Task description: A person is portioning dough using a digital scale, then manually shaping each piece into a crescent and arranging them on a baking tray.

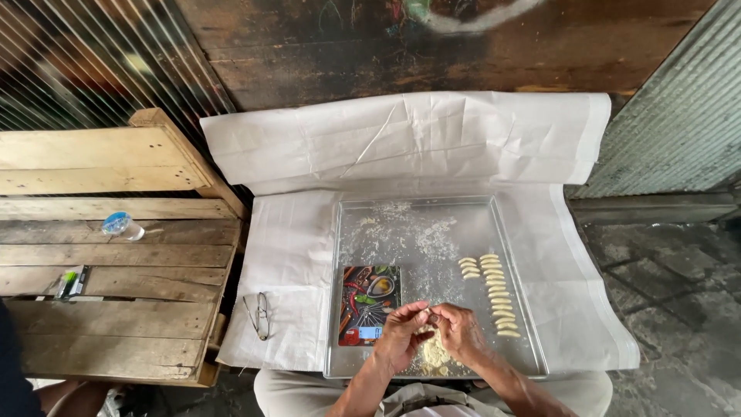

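Observation:
My left hand [401,333] and my right hand [459,330] meet fingertip to fingertip over the near edge of a metal tray [347,232]. Together they pinch a small pale piece of dough [429,317]. Under the hands lies a crumbly pile of dough [434,354]. To the right, two rows of several small shaped dough pieces [494,293] line the tray. A flat kitchen scale [369,304] with a colourful picture top sits on the tray just left of my left hand.
White paper [293,255] covers the surface under the tray and is folded up behind it. A pair of glasses [260,315] lies on the paper at left. A wooden pallet [116,255] at left bears a small plastic cup [121,225] and a small packet [72,283].

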